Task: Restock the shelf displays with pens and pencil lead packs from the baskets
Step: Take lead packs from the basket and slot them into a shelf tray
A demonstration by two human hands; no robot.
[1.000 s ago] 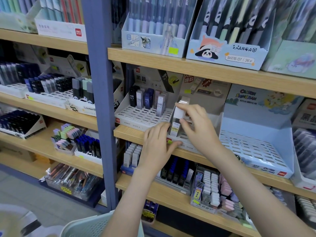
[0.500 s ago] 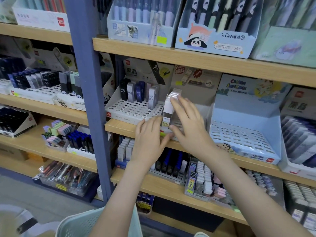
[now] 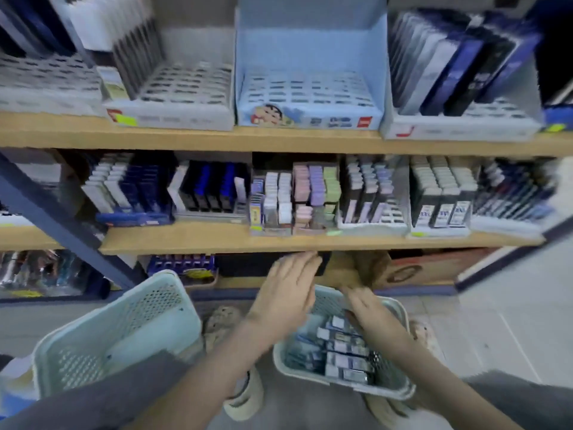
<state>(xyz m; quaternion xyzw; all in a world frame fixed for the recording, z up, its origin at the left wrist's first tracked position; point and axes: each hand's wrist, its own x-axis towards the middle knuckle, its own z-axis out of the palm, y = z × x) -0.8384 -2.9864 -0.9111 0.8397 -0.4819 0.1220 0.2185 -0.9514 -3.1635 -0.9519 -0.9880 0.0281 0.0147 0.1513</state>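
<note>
**So: pick-up step at the lead-pack basket**

Ok, landmark = the right-hand basket (image 3: 389, 372) on the floor, everything below is rel. to that.

Inside it are the lead packs (image 3: 344, 352), a loose pile of small boxes lying flat, mostly in its near half. Over its far half is the right hand (image 3: 372, 311), fingertips stretched toward the far rim. It's too blurry to say if it's pinching a pack or just hovering, so grip = can't tell. At the basket's far-left corner is the left hand (image 3: 288, 293), fingers straight and together, holding nothing afaict.

Just left of the basket there's a pale shoe (image 3: 221, 321), then the second basket (image 3: 155, 305). That one has something flat and pale in the bottom, idk what.

Beyond the basket is the lower shelf board (image 3: 186, 240), carrying rows of small boxes in trays. One board up, straight beyond the basket, is the blue display tray (image 3: 310, 48), slot grid showing all over. The white tray (image 3: 173, 119), beyond and left, has one row of packs at the back and grid showing in front of them.

My read: this is the fetch step, getting packs out of the basket. The next move prob needs a firm pinch on one or two packs, since they look slick and sit loose. Then it's a lift up & fwd to a tray w/ open grid, standing them upright. Can't say which tray matches, labels are unreadable.
</note>
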